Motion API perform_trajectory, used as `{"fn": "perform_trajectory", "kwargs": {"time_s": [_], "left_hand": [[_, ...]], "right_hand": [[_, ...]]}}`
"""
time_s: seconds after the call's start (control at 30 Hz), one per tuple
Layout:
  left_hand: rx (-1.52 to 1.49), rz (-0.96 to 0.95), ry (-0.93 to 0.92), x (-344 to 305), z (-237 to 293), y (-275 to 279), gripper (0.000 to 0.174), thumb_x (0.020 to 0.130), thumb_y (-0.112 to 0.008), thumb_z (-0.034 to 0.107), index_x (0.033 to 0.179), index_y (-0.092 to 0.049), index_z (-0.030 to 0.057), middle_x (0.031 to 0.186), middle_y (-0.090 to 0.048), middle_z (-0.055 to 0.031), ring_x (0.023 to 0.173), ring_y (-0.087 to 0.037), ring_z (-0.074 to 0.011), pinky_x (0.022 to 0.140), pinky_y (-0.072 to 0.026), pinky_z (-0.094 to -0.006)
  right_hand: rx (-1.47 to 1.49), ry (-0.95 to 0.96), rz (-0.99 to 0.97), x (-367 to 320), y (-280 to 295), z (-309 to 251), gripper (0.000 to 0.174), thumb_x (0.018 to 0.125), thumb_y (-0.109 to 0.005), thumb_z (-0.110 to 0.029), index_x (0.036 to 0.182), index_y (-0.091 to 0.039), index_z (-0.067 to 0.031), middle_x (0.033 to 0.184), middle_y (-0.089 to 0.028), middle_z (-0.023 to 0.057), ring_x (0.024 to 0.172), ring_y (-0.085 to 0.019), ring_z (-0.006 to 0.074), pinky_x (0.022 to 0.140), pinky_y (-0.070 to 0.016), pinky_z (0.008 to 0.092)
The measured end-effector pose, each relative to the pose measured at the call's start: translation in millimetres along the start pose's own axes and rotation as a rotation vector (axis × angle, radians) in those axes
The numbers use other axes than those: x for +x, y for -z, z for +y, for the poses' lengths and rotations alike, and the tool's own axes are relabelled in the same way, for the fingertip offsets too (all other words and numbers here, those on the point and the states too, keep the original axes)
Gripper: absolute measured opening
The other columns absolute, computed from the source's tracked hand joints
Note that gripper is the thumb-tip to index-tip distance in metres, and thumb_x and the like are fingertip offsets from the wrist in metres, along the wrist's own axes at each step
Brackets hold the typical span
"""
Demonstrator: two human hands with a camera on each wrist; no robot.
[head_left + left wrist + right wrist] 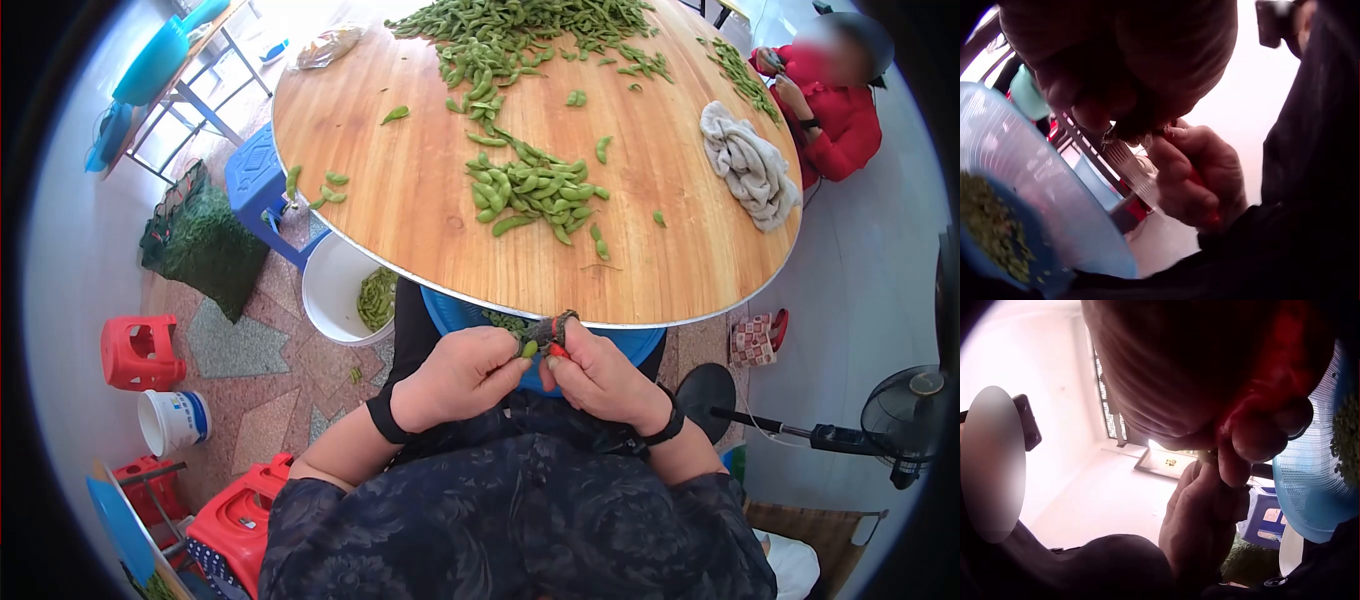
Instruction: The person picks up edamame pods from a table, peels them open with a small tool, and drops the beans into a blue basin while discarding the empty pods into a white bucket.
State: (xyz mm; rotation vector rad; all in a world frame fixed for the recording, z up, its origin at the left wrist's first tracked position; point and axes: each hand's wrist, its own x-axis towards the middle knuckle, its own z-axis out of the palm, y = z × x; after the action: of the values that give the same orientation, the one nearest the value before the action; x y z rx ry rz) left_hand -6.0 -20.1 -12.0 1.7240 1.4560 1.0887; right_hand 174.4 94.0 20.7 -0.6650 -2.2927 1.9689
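- A white bucket [335, 292] stands on the floor under the worktop's [400, 200] edge, at about ten o'clock from the hands. Green pods lie inside it, and it seems parked within easy reach of the seated person.
- The left hand [462, 375] is held just below the worktop rim. Its fingers [505, 362] are curled and pinch a single edamame pod [529, 349] by one end, offering the other end to the right hand.
- The pod sits between the two hands, above the blue basket [640, 345] on the person's lap. That position probably lets whatever drops land among the green pieces already in the basket.
- The right hand [600, 378] meets the left at three o'clock. Its fingers are closed round a red-handled tool [557, 351] whose working end cannot be made out. One finger wears a dark wrap [553, 326], seemingly as a guard.
- A loose heap of edamame pods [535, 195] lies at twelve o'clock on the round wooden worktop, near enough to draw from.
- A crumpled grey cloth [748, 165] rests at two o'clock, near the worktop's far edge.
- A second person in red [835, 110] sits just beyond the cloth.
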Motion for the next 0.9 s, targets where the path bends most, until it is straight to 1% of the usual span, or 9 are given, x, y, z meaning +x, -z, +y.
{"fn": "perform_trajectory", "kwargs": {"time_s": [0.07, 0.13, 0.27, 0.33, 0.47, 0.53, 0.6, 0.7, 0.9], "left_hand": [[0.179, 0.048, -0.140, 5.0, 5.7, -0.3, 0.024, 0.084, -0.062, 0.010, 0.068, -0.046, 0.0030, 0.064, -0.047, -0.0098, 0.058, -0.049, -0.0271, 0.052, -0.0384, -0.0371], [0.384, 0.094, -0.237, 7.8, 10.4, -0.2, 0.024, 0.077, -0.066, 0.006, 0.067, -0.045, 0.0038, 0.064, -0.048, -0.0110, 0.060, -0.050, -0.0325, 0.052, -0.0390, -0.0373], [0.290, -0.002, -0.208, 2.2, -1.1, 2.6, 0.019, 0.086, -0.062, 0.012, 0.073, -0.051, 0.0039, 0.066, -0.049, -0.0058, 0.062, -0.053, -0.0234, 0.057, -0.0430, -0.0352], [-0.443, -0.222, 0.264, -3.9, -8.0, 1.7, 0.017, 0.093, -0.057, 0.017, 0.083, -0.055, 0.0041, 0.071, -0.051, -0.0002, 0.062, -0.048, -0.0133, 0.061, -0.0433, -0.0305], [-1.404, -0.162, 0.561, -0.3, -8.1, -8.8, 0.021, 0.096, -0.054, 0.023, 0.094, -0.057, 0.0031, 0.067, -0.046, 0.0024, 0.068, -0.049, -0.0106, 0.064, -0.0416, -0.0269], [-1.514, -0.175, 0.548, 7.8, -7.5, -7.3, 0.021, 0.096, -0.054, 0.025, 0.098, -0.056, 0.0035, 0.068, -0.047, 0.0017, 0.068, -0.048, -0.0118, 0.067, -0.0412, -0.0251], [-1.363, -0.140, 0.559, 14.0, -3.1, -7.0, 0.018, 0.097, -0.053, 0.021, 0.094, -0.057, 0.0035, 0.069, -0.047, 0.0023, 0.066, -0.047, -0.0098, 0.064, -0.0409, -0.0249], [-0.323, -0.033, 0.131, 22.0, 1.2, -9.8, 0.017, 0.095, -0.055, 0.012, 0.083, -0.056, -0.0002, 0.065, -0.046, -0.0051, 0.060, -0.041, -0.0142, 0.056, -0.0390, -0.0294], [-0.314, 0.021, 0.184, 17.4, 14.9, 3.0, 0.016, 0.094, -0.054, 0.010, 0.084, -0.056, -0.0009, 0.068, -0.051, -0.0068, 0.060, -0.046, -0.0127, 0.055, -0.0399, -0.0286]], "right_hand": [[-0.015, -0.001, 0.002, -0.8, 0.9, 1.4, 0.006, 0.093, -0.040, -0.008, 0.098, -0.041, -0.0042, 0.071, -0.058, 0.0009, 0.049, -0.049, 0.0059, 0.045, -0.0390, 0.0205], [-0.164, -0.048, -0.025, -0.3, 2.9, 0.3, 0.012, 0.091, -0.044, -0.008, 0.099, -0.040, 0.0001, 0.071, -0.061, 0.0119, 0.063, -0.062, 0.0283, 0.058, -0.0485, 0.0350], [-0.264, 0.095, 0.053, -0.1, -6.7, 12.4, 0.015, 0.090, -0.045, -0.007, 0.103, -0.043, -0.0002, 0.069, -0.061, 0.0112, 0.064, -0.063, 0.0282, 0.059, -0.0495, 0.0350], [0.002, 0.033, 0.031, -0.7, -8.2, 3.1, 0.017, 0.090, -0.046, -0.004, 0.107, -0.045, -0.0007, 0.074, -0.062, 0.0139, 0.066, -0.064, 0.0308, 0.058, -0.0501, 0.0366], [0.091, 0.120, 0.091, 3.9, -10.4, 7.7, 0.013, 0.088, -0.048, -0.001, 0.101, -0.049, -0.0003, 0.077, -0.061, 0.0159, 0.067, -0.063, 0.0335, 0.056, -0.0500, 0.0376], [-0.631, 0.569, 0.199, 8.2, 0.3, 15.0, 0.011, 0.085, -0.052, -0.001, 0.096, -0.053, -0.0005, 0.078, -0.060, 0.0161, 0.066, -0.061, 0.0348, 0.056, -0.0498, 0.0373], [-0.669, 0.495, 0.171, 5.5, 15.2, 9.6, 0.010, 0.084, -0.054, -0.002, 0.094, -0.054, -0.0005, 0.076, -0.059, 0.0157, 0.066, -0.061, 0.0350, 0.057, -0.0499, 0.0374], [-0.587, 0.370, 0.145, 1.0, 31.9, 5.5, 0.011, 0.084, -0.057, -0.004, 0.094, -0.056, -0.0004, 0.074, -0.059, 0.0153, 0.066, -0.061, 0.0348, 0.058, -0.0501, 0.0382], [-0.373, 0.300, 0.179, -5.2, 27.8, 6.4, 0.019, 0.085, -0.059, -0.008, 0.102, -0.055, 0.0000, 0.075, -0.061, 0.0159, 0.068, -0.063, 0.0331, 0.059, -0.0506, 0.0399]]}}
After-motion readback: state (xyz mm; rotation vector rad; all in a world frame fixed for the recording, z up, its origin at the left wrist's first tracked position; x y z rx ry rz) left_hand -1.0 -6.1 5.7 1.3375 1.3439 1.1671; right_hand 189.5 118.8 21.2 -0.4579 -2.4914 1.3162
